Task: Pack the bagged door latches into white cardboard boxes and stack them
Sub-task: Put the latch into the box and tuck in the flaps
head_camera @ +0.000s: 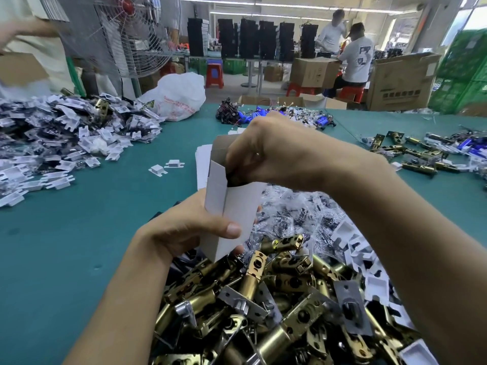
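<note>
**Item: white box, in hand, being filled**

My left hand (184, 227) gripped the upright white cardboard box (232, 204) above the brass latch pile (276, 299). My right hand (274, 154) pinched something dark into its open top. Bare green table (79, 219) lay open leftward.

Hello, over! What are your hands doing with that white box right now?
Left hand gripping white box upright, top open. Right hand fingers pushing something dark into the opening. Nothing blocking; loose brass latches heaped below.
</note>
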The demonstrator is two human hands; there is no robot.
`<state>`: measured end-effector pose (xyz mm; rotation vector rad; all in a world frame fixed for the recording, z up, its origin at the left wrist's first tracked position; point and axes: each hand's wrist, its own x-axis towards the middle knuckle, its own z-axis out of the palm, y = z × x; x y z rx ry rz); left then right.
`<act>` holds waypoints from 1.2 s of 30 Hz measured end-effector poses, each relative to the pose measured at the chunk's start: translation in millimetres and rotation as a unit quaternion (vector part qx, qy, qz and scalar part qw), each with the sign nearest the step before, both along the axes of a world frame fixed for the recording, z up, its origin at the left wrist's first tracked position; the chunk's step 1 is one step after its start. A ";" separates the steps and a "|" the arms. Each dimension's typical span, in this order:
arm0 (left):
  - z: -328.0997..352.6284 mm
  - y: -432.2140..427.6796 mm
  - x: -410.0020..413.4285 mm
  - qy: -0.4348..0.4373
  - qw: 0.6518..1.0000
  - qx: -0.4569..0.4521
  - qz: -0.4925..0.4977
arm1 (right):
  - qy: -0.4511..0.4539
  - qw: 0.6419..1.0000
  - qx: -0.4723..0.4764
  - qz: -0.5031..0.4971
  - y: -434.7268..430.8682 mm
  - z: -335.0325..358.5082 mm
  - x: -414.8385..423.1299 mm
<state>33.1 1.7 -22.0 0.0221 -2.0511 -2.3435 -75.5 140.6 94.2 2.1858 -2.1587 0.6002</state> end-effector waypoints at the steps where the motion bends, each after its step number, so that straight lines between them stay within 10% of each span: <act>1: 0.1 0.4 -0.3 -0.003 1.000 -0.002 0.003 | 0.007 1.000 0.011 -0.005 -1.2 -0.2 -0.1; 11: -3.7 -2.0 -3.1 0.018 0.995 0.068 0.071 | -0.064 0.972 -0.170 -0.152 13.5 -18.2 -31.2; 19: -5.5 -3.8 -6.6 0.030 0.982 0.111 0.152 | -0.046 0.958 0.184 -0.217 17.0 -89.9 -57.2; 26: -5.6 3.5 -11.3 0.110 0.978 0.067 0.167 | 0.043 0.960 0.213 -0.176 7.7 -107.0 -56.9; 32: -7.3 2.8 -12.6 0.114 0.971 0.087 0.190 | 0.084 0.977 0.146 -0.133 3.0 -110.2 -50.9; 36: -6.7 1.2 -13.3 0.115 0.960 0.114 0.228 | -0.076 0.982 0.012 -0.175 10.7 -97.1 -55.0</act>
